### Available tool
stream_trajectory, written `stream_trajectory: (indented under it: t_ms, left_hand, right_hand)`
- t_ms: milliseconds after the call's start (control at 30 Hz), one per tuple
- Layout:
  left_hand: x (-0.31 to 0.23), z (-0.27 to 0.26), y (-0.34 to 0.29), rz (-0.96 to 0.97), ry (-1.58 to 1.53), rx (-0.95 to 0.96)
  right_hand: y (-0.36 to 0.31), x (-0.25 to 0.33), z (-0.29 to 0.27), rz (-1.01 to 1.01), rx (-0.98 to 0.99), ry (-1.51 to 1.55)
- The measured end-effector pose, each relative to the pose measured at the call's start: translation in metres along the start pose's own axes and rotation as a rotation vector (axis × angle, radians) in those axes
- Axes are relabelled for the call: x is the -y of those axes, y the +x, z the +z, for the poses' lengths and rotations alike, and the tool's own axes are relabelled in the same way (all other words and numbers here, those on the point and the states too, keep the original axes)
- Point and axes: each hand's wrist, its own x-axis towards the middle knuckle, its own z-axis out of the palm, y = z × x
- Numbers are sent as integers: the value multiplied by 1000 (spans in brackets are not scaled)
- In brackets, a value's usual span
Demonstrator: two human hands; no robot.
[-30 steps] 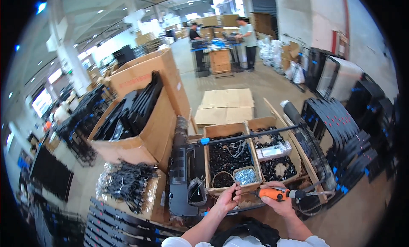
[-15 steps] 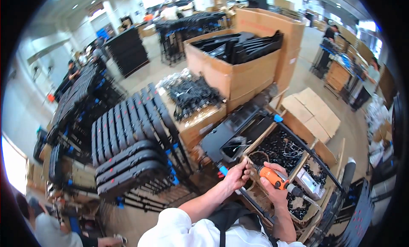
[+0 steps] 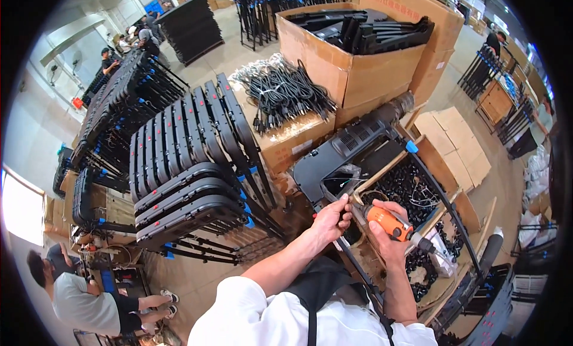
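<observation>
An orange and black air screwdriver [image 3: 391, 224] lies in my right hand [image 3: 389, 241], its fingers wrapped round the orange body. A pale hose trails from its rear end, and its tip points left toward my other hand. My left hand [image 3: 332, 220] is closed, thumb and fingers pinched close to that tip; what they hold is too small to make out. Just beyond the hands lies a black plastic housing [image 3: 316, 171] on a frame of black tubes with blue clips [image 3: 411, 146]. Under the tubes stands a wooden tray [image 3: 377, 179] with small black parts [image 3: 412, 179].
Folded black frames [image 3: 179, 149] stand in rows on the left. Bundled black cables [image 3: 286, 92] lie on a carton ahead, beside a large cardboard box [image 3: 340, 71] of black parts. A person in a light shirt [image 3: 83, 301] is at lower left; others work farther off.
The view has shifted, so the cartons and housing appear higher and farther right. Both hands keep almost the same pose, the screwdriver still in my right hand.
</observation>
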Motion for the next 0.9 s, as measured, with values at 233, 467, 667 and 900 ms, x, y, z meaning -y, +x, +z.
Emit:
stream_trajectory:
  t_ms: [233, 467, 667, 900]
  left_hand:
    - [-48, 2, 20, 62, 201, -53]
    - [-173, -13, 92, 588, 1107, -280]
    - [-237, 0, 151, 589, 1786, -332]
    - [-235, -17, 181, 446, 1850, -136]
  right_hand:
    - [69, -12, 16, 5, -112, 1]
    - [163, -19, 32, 29, -150, -86]
    - [229, -38, 40, 107, -136, -95]
    - [267, -64, 53, 228, -109, -134]
